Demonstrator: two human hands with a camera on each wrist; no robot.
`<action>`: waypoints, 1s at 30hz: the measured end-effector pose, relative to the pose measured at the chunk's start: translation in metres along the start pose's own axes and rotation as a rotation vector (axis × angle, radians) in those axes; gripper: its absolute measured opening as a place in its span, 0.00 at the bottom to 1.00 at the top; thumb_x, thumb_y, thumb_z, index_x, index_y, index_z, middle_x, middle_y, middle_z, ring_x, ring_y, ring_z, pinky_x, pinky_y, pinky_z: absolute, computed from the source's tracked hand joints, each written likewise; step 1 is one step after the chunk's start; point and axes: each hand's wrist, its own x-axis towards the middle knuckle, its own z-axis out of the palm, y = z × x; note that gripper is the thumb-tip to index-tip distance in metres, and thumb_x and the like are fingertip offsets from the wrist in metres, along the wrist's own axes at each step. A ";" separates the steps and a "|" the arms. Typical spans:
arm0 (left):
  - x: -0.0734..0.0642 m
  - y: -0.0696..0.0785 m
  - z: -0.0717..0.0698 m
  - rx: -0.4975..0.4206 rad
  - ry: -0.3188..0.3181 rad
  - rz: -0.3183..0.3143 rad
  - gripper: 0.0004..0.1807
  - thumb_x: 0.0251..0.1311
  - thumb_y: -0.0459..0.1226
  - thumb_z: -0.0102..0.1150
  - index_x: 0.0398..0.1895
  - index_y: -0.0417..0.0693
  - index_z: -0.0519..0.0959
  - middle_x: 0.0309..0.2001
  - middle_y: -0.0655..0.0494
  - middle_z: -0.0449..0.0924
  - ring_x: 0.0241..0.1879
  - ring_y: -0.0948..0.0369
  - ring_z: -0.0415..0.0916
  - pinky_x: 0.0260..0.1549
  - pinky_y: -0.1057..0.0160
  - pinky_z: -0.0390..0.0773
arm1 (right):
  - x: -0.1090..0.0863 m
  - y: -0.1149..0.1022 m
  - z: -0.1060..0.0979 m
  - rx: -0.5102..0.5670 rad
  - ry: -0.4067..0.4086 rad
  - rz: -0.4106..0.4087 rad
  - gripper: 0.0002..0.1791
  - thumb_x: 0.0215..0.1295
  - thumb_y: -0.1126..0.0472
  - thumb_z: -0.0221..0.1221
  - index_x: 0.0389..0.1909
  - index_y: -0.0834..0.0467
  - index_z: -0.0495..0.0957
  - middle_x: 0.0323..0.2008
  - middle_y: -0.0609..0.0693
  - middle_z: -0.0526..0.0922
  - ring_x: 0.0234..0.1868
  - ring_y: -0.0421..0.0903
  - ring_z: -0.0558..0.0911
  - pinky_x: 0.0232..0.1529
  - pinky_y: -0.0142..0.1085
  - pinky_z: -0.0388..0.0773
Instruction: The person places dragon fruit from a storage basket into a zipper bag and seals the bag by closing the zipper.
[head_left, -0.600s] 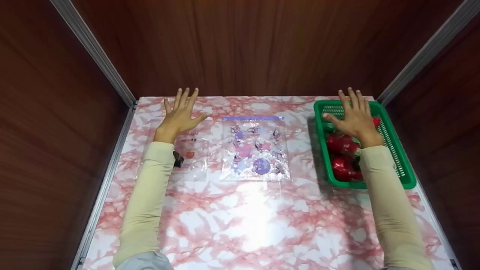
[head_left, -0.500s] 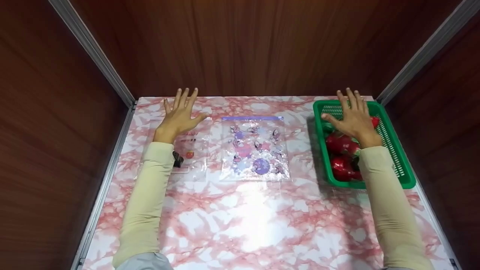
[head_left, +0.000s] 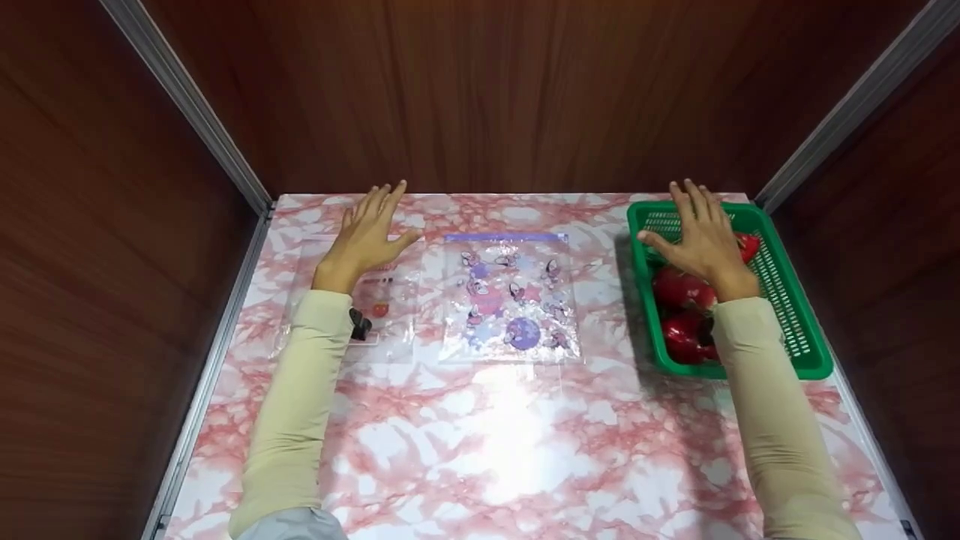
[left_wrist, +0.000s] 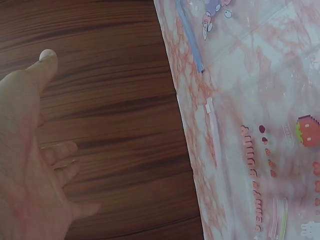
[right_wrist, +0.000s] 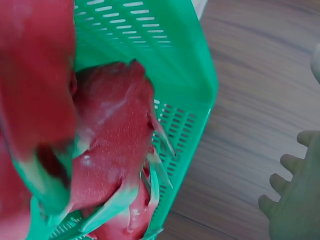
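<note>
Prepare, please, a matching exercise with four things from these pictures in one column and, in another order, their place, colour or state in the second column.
1. basket
2. dragon fruits
3. bag with purple strip
4. left hand

A. lies on the table, near the middle of the head view
B. holds nothing, fingers extended
C. green, with slots
D. red with green scales

Pairs: 1-C, 2-D, 3-A, 4-B

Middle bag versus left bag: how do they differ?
The middle bag has a purple zip strip; the left bag has a pale one. The middle bag carries purple and pink shapes; the left bag shows pink lettering. The cream left sleeve hides part of the left bag; the middle bag is uncovered. Both are transparent.
</note>
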 end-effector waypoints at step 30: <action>0.000 0.009 0.027 -0.201 0.160 0.072 0.35 0.79 0.46 0.56 0.84 0.50 0.60 0.68 0.43 0.78 0.71 0.45 0.73 0.72 0.41 0.73 | -0.005 -0.027 0.024 0.084 0.038 -0.022 0.53 0.70 0.31 0.62 0.84 0.57 0.55 0.80 0.67 0.61 0.78 0.68 0.62 0.78 0.71 0.59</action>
